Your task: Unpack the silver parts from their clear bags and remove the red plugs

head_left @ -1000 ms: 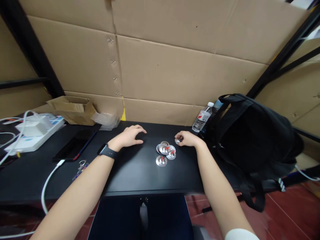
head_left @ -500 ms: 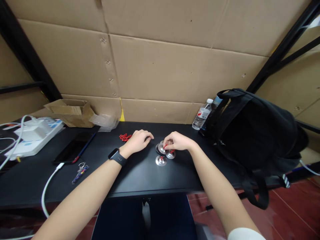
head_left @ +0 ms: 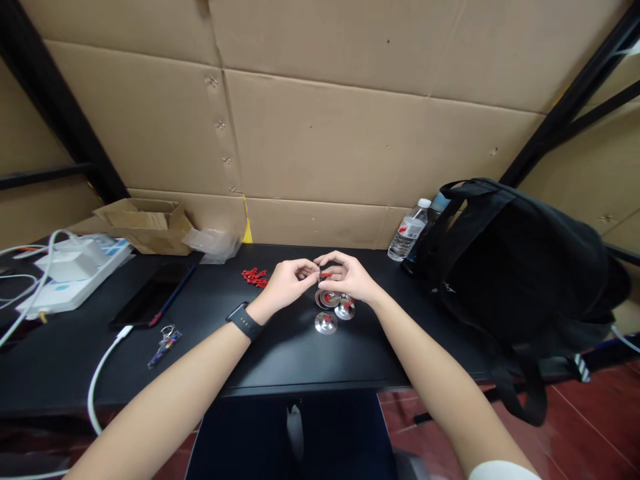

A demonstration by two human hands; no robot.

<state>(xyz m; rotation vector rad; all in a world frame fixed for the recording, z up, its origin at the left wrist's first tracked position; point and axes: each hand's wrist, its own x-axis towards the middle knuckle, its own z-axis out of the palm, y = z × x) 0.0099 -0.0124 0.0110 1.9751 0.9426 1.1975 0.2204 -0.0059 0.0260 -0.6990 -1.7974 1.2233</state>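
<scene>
Over the middle of a black desk (head_left: 300, 363), in the head view, the only one I am reading, I am holding one metal disc (head_left: 319, 275) nearly edge-on between two hands. My right hand (head_left: 350, 277) is pinching it by the rim, thumb below and fingers above, probably because something so thin is offering little else to grip; my left hand (head_left: 290, 284) is meeting its other side with curled fingers, though I cannot tell whether these are gripping or merely steadying. One bit of red cord (head_left: 327, 274) is showing beside the disc. Just below the hands, overlapping discs (head_left: 345, 309) are lying grouped, I judge, for short reaches; I am counting at least three, the overlap hiding any more, plus one lone disc (head_left: 326, 324) nearer the front edge. Left of the hands, one heap of red loops (head_left: 255, 277) is lying close by, its pieces too tangled to count. Toward the sides, presumably leaving the arms unhindered, I am counting one phone (head_left: 153, 293), seemingly placed to suit its white cable (head_left: 100, 375), one key ring charm (head_left: 164, 349), one carton (head_left: 145, 230), one backpack (head_left: 520, 280) and two bottles, one clear bottle (head_left: 409, 230) and one blue-capped bottle (head_left: 441, 202) partly hidden behind it.
</scene>
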